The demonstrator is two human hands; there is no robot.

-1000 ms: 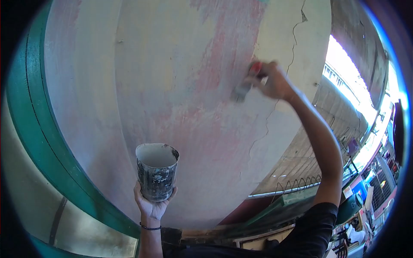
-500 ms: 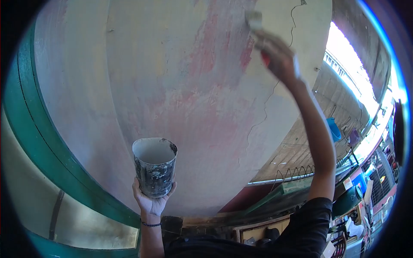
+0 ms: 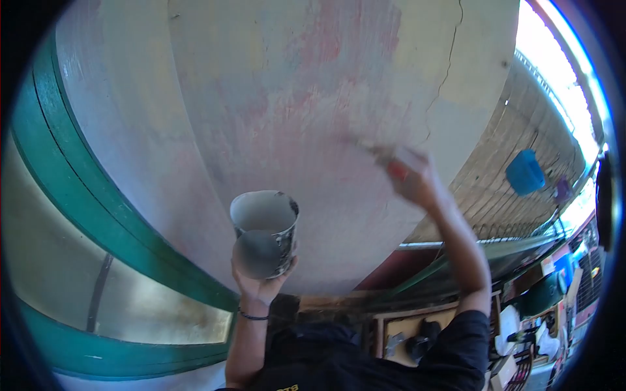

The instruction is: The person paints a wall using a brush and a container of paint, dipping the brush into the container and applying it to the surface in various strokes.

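Observation:
My left hand [image 3: 257,287] holds a paint-stained cylindrical container [image 3: 285,251] from below, its open top facing up and its inside pale. A round grey blur overlaps the container's front. My right hand [image 3: 417,181] is closed around a paintbrush [image 3: 366,144], smeared by motion, with a bit of red showing at the fingers. The bristle end points left, over the patchy pink and whitish wall [image 3: 293,85]. A dark bracelet [image 3: 253,315] circles my left wrist.
A crack [image 3: 447,68] runs down the wall's right part. Green framing [image 3: 111,221] curves along the left. On the right are a woven panel [image 3: 495,150], a blue container [image 3: 525,173] and cluttered household items. Below stands a wooden-framed surface [image 3: 430,320] with dark objects on it.
My right hand has swept the brush down and slightly left from high on the wall. The container sits farther right in view, and the view has shifted.

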